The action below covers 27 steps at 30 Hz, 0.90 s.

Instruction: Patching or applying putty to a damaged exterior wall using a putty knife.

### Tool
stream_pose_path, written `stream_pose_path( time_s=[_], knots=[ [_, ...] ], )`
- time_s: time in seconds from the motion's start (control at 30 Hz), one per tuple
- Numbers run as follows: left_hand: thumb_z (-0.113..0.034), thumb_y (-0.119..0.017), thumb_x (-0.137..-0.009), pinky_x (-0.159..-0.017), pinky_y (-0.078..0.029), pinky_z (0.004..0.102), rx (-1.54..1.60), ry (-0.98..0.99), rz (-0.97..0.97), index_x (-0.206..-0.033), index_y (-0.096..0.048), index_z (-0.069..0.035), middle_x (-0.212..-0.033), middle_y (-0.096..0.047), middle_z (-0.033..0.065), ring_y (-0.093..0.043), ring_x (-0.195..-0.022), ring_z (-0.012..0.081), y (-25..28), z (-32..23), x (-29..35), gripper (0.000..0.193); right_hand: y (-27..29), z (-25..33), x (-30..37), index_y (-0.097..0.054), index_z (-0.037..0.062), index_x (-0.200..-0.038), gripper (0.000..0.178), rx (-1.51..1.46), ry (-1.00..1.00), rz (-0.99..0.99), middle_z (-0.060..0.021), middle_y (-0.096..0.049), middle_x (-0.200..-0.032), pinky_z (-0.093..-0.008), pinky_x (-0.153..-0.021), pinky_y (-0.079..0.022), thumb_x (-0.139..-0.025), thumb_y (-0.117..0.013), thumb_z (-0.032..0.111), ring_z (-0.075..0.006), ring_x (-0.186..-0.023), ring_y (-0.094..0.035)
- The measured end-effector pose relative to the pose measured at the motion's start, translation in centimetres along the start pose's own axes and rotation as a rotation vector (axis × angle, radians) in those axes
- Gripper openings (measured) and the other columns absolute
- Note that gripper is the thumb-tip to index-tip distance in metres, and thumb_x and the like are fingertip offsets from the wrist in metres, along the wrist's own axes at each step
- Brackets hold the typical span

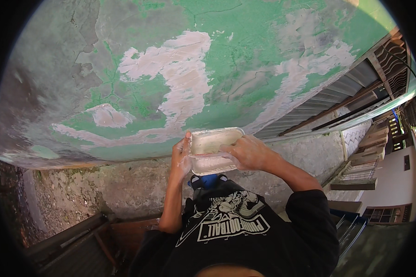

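Both hands meet at a white rectangular tray (217, 132), held in front of my chest close to the wall. Pale wet putty (210, 165) coats its inside. My left hand (182, 151) grips the tray's left side, thumb up at the rim. My right hand (250, 152) is at the right side, its fingers reaching into the tray. They are closed on a flat, pale scraper (208, 148) with a reddish lower edge, partly hidden by the fingers. White smears mark both hands. The green wall (245, 41) ahead carries broad patches of whitish putty (185, 78).
Cracked, peeling paint and dark stains cover the wall's left part. Below lies a rough concrete ledge or floor (125, 182). Corrugated metal sheets (337, 92) and wooden steps (367, 152) are at the right. A dark wooden frame (78, 240) stands at the lower left.
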<state>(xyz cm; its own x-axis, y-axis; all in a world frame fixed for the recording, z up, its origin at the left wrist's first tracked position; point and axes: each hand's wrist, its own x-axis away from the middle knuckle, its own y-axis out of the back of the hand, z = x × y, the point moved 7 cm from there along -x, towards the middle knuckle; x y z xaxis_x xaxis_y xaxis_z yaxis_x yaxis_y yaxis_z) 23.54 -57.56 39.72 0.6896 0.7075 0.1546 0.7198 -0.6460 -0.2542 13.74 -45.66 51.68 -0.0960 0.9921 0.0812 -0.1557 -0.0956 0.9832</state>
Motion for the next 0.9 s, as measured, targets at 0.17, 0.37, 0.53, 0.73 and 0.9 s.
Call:
stream_pose_path(
  time_s=[0.17,0.37,0.53,0.73,0.9],
  knots=[
    [-0.046,-0.041,-0.101,-0.076,-0.049,0.0272,0.013,-0.058,0.038,-0.109,-0.064,0.007,-0.095,-0.067,0.0102,-0.058,-0.084,0.0120,0.2,0.3,-0.4,0.058,3.5,0.1,0.5,-0.062,0.0119,-0.106,0.029,-0.008,-0.008,-0.150,-0.0127,-0.062,-0.068,-0.0474,-0.061,-0.047,-0.078,-0.067,0.014,-0.0356,-0.066,-0.062],
    [-0.046,-0.041,-0.101,-0.075,-0.050,0.0267,0.031,-0.064,0.030,-0.108,-0.064,0.006,-0.093,-0.067,0.0090,-0.058,-0.082,0.0114,0.0,-0.4,-0.2,0.057,1.2,0.8,0.1,-0.059,0.0102,-0.099,0.028,0.068,-0.019,-0.057,-0.0136,-0.060,-0.063,-0.0460,-0.054,-0.048,-0.073,-0.068,0.016,-0.0352,-0.061,-0.063],
    [-0.045,-0.041,-0.102,-0.073,-0.050,0.0265,0.077,-0.067,-0.035,-0.107,-0.064,0.005,-0.092,-0.067,0.0081,-0.058,-0.081,0.0106,0.7,0.7,-0.5,0.055,-0.8,0.8,0.6,-0.059,0.0101,-0.095,0.026,0.067,0.068,-0.012,-0.0145,-0.058,-0.060,-0.0467,-0.053,-0.048,-0.070,-0.067,0.013,-0.0352,-0.058,-0.062],
    [-0.044,-0.041,-0.102,-0.073,-0.050,0.0259,0.042,-0.083,-0.005,-0.107,-0.064,0.005,-0.091,-0.067,0.0085,-0.058,-0.082,0.0104,-0.1,-1.4,-0.6,0.054,3.6,0.3,0.6,-0.060,0.0155,-0.103,0.034,0.008,0.032,-0.218,-0.0097,-0.064,-0.070,-0.0439,-0.051,-0.048,-0.070,-0.068,0.011,-0.0321,-0.060,-0.064],
    [-0.043,-0.040,-0.102,-0.071,-0.051,0.0261,0.056,-0.087,0.063,-0.107,-0.063,0.005,-0.090,-0.067,0.0085,-0.060,-0.080,0.0107,-0.5,-2.5,-0.5,0.053,1.7,0.3,-0.2,-0.058,0.0128,-0.097,0.025,0.080,-0.019,-0.199,-0.0119,-0.062,-0.066,-0.0439,-0.052,-0.048,-0.073,-0.063,0.012,-0.0335,-0.064,-0.064]
  ],
)
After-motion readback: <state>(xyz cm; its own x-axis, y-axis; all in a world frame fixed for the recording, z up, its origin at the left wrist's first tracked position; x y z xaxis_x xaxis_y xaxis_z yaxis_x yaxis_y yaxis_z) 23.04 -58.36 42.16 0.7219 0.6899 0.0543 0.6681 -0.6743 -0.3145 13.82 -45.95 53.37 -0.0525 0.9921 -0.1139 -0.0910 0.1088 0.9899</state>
